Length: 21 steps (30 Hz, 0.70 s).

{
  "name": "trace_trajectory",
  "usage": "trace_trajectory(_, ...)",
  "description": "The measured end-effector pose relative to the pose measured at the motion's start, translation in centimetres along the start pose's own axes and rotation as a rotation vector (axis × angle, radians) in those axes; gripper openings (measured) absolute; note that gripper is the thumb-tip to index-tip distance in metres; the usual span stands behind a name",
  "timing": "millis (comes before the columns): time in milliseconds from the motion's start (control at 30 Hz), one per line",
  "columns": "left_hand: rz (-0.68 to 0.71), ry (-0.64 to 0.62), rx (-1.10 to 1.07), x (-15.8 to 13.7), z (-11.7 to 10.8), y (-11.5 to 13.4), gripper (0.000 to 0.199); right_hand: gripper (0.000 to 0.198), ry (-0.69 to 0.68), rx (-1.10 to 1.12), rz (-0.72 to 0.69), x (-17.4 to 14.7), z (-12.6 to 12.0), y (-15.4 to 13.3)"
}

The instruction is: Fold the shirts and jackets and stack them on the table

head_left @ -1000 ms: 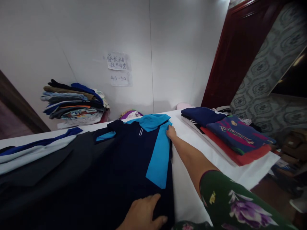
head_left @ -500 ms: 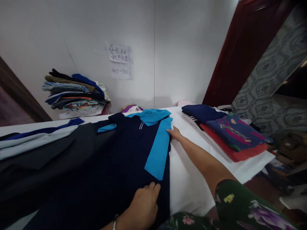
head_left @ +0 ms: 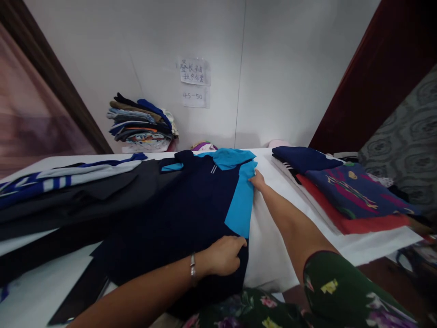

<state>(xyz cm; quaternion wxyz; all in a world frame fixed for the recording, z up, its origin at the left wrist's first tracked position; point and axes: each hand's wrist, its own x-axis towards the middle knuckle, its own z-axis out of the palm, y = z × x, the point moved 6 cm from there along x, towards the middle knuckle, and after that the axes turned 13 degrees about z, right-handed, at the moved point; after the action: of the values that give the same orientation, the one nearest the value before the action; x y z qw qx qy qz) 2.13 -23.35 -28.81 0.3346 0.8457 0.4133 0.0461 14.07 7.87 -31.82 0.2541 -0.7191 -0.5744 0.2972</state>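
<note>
A navy shirt with a light blue collar and light blue sleeve panel lies spread on the white table, front up. My right hand pinches its right edge near the shoulder, beside the light blue panel. Lower down, just below the end of that panel, the fingers of my left hand are closed on the cloth near the same edge. A silver bracelet is on my left wrist. Part of the shirt's lower end is hidden behind my left forearm.
Dark grey garments and blue-and-white clothing lie to the left. A tall folded clothes stack stands at the back against the wall. On the right is another folded pile. Paper notes hang on the wall.
The view has swung left, showing more of the table's left side. My left hand has moved up and toward the shirt's right edge; my right hand keeps its place near the shoulder.
</note>
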Motion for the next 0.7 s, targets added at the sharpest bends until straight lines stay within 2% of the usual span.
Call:
trace_trajectory(67, -0.042, -0.029, 0.014, 0.5, 0.9, -0.1, 0.060, 0.074, -0.029, -0.069, 0.005, -0.8, -0.1, 0.4)
trace_trajectory(200, -0.049, 0.018, 0.044, -0.5, 1.4, -0.3, 0.056, 0.079, -0.055, -0.167, -0.044, -3.2, -0.1, -0.2)
trace_trajectory(333, -0.099, 0.085, -0.052, -2.6, 0.5, 0.1, 0.060, 0.071, 0.006, -0.316, -0.266, -7.0, 0.1, -2.6)
trace_trajectory(433, -0.109, 0.265, -0.004, -3.9, -0.7, -0.3, 0.060, 0.064, 0.017, -0.416, -0.442, -10.1, 1.6, -3.6)
trace_trajectory(500, -0.102, 0.360, 0.129, -4.7, -0.8, -1.2, 0.058, 0.062, -0.078, -0.484, -0.455, -11.4, 3.4, -3.2)
trace_trajectory(600, -0.111, 0.331, 0.195, -5.3, 0.5, -3.1, 0.067, 0.061, -0.229, -0.595, -0.394, -12.4, 5.6, -2.2)
trace_trajectory(700, -0.125, 0.309, 0.143, -5.8, 1.4, -4.2, 0.070, 0.062, -0.222, -0.605, -0.368, -13.0, 5.8, -2.8)
